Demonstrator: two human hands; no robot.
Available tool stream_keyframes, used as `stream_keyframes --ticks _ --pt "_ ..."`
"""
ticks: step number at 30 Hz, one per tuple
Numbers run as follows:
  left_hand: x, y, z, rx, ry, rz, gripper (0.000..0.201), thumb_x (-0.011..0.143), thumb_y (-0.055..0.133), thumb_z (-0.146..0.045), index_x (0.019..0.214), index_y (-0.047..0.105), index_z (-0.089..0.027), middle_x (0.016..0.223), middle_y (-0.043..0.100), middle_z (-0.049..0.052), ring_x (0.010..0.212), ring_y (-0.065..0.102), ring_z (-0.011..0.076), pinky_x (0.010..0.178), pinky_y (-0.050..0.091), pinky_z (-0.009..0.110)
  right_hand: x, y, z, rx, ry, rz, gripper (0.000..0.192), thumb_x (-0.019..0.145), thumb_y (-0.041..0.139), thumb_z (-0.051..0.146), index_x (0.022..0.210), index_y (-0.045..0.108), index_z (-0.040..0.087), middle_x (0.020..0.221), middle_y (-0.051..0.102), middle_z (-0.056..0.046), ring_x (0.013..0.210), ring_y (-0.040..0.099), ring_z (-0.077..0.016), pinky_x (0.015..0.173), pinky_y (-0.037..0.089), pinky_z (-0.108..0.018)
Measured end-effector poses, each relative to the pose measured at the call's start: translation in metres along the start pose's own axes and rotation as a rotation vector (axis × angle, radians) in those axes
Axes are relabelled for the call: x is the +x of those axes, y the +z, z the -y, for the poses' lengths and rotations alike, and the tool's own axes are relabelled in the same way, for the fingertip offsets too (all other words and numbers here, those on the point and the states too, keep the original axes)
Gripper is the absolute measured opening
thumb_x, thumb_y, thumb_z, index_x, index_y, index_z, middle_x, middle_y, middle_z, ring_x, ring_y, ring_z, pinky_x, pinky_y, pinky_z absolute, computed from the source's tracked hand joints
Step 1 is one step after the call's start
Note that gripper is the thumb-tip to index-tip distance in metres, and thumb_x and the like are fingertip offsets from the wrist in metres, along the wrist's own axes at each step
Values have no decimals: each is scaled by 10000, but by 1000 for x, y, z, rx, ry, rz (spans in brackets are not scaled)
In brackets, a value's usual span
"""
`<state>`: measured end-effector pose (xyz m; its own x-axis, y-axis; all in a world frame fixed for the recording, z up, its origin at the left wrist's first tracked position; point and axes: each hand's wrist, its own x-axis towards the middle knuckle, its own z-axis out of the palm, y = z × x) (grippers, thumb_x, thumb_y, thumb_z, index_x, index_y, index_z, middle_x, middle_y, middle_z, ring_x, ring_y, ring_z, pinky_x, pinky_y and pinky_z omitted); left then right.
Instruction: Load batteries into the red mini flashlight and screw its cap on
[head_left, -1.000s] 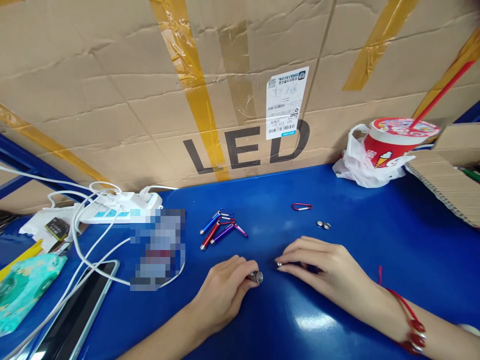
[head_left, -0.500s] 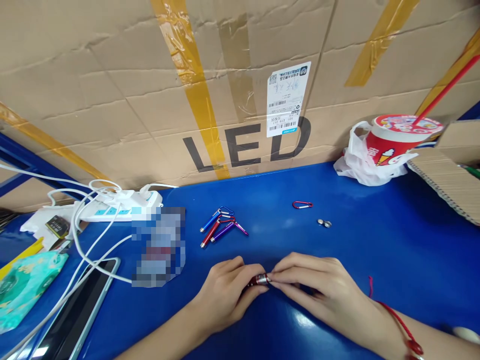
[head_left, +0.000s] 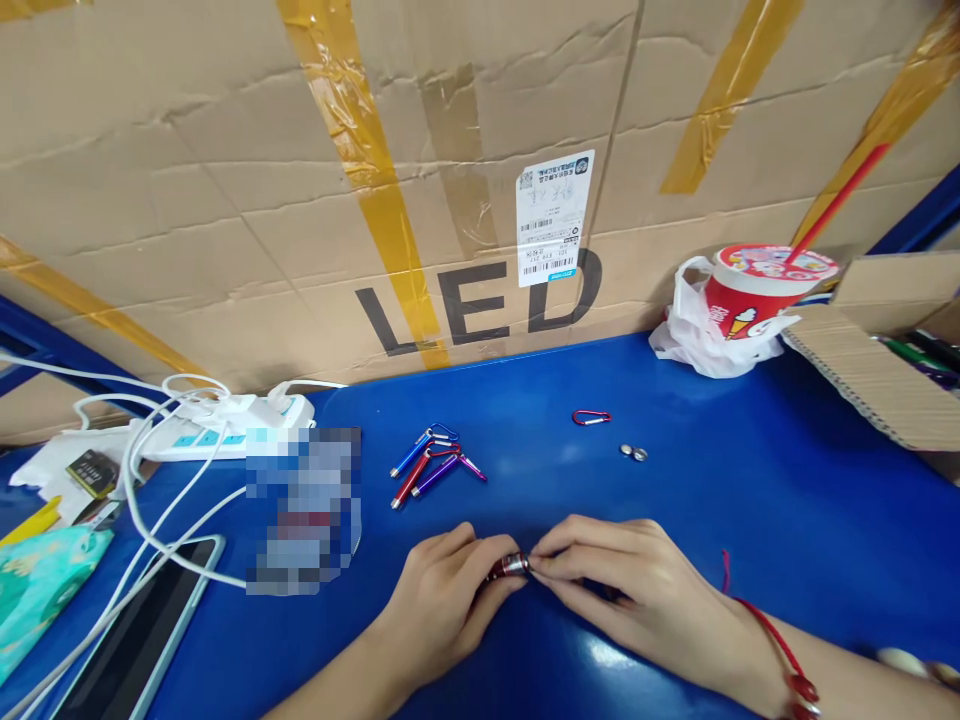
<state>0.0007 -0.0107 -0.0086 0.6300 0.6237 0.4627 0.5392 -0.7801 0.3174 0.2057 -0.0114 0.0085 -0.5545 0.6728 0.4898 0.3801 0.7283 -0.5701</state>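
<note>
Fingers point(head_left: 469, 560) of the left hand point(head_left: 442, 600) are clamping a small red torch point(head_left: 504, 568) by its body, low over the blue table point(head_left: 750, 500), while the right hand point(head_left: 637, 590) is pinching its fingertips together on the silver head end of the same torch — both hands are meeting at one tiny joint. The risk, as I judge it, is lying right there: the piece under the right fingertips is so small that it is mostly hidden, and a crooked push or twist could be seating it askew or letting it pop free and roll across the glossy table. A red cord bracelet point(head_left: 780, 655) is hanging at the right wrist, close to the surface.

Further out, two button cells point(head_left: 634, 454) are lying loose beyond the right hand — easy to knock away with a careless sweep. A red carabiner point(head_left: 592, 417) is lying just past them. Toward the left, three finished-looking torches point(head_left: 431, 465) in blue, red and purple are resting in a fan, near enough to be mixed up. White cables point(head_left: 150, 470) and a power strip point(head_left: 225, 430) are trailing at far left, beside a phone point(head_left: 142, 640). At the back right, a paper cup point(head_left: 757, 290) with a straw is standing in a plastic bag against the cardboard box point(head_left: 225, 200); a spill could be reaching the parts.
</note>
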Motion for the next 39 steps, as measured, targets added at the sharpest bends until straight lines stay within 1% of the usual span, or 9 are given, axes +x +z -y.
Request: stream_keyframes --ticks 7,14,17,21,23,26,30,34,39 --pt "0 -1 1 -28 -75 23 190 969 347 -294 987 495 -176 707 627 11 580 542 140 540 427 221 0 2 1 -40 54 20 189 881 485 180 935 663 209 909 679 -22 699 659 -102 585 494 -167" --pt "-1 -2 1 15 -29 5 192 971 337 -288 978 488 -170 681 606 11 556 529 138 519 423 222 4 -2 3 -51 85 176 237 883 472 175 1044 633 241 967 649 -12 710 649 -89 610 492 -164" --pt "-1 -1 1 13 -6 15 182 969 341 -277 967 485 -166 682 607 13 544 523 140 502 421 227 3 -2 3 -115 0 126 208 892 463 178 978 647 221 907 654 0 674 639 -68 583 465 -155" --pt "-1 -2 2 -29 -74 19 163 965 347 -282 987 469 -177 732 628 20 585 552 146 539 441 231 5 -10 -4 -279 -66 27 187 897 465 216 938 647 205 867 674 3 690 644 -84 587 460 -179" --pt "0 -3 2 -75 -115 15 156 964 342 -279 994 459 -181 735 626 22 598 564 142 546 445 222 6 -21 -13 -441 45 12 191 893 471 242 947 651 208 903 678 -13 742 655 -127 611 477 -219" --pt "0 -3 1 -144 -144 7 117 950 357 -252 989 445 -185 723 611 19 603 572 136 535 440 208 5 -40 -32 -758 320 60 167 823 579 293 925 672 199 899 678 -46 784 659 -218 562 485 -281" --pt "-2 -2 1 -202 -176 -11 71 923 393 -208 983 425 -189 721 597 12 608 578 129 554 442 206 3 -53 -52 -908 555 169 171 832 568 321 852 701 215 793 681 -42 674 667 -243 448 440 -294" --pt "-4 -2 0 -198 -191 -9 59 905 415 -203 962 430 -193 720 600 9 605 579 129 559 443 208 0 -53 -57 -897 571 171 198 848 529 303 822 709 225 814 688 -45 679 673 -260 427 436 -301" --pt "-2 -5 -1 -210 -191 -18 42 901 415 -193 925 449 -187 733 609 19 588 574 122 551 442 202 -5 -50 -63 -758 457 125 208 845 491 307 836 687 238 867 698 -37 665 676 -245 456 474 -307"
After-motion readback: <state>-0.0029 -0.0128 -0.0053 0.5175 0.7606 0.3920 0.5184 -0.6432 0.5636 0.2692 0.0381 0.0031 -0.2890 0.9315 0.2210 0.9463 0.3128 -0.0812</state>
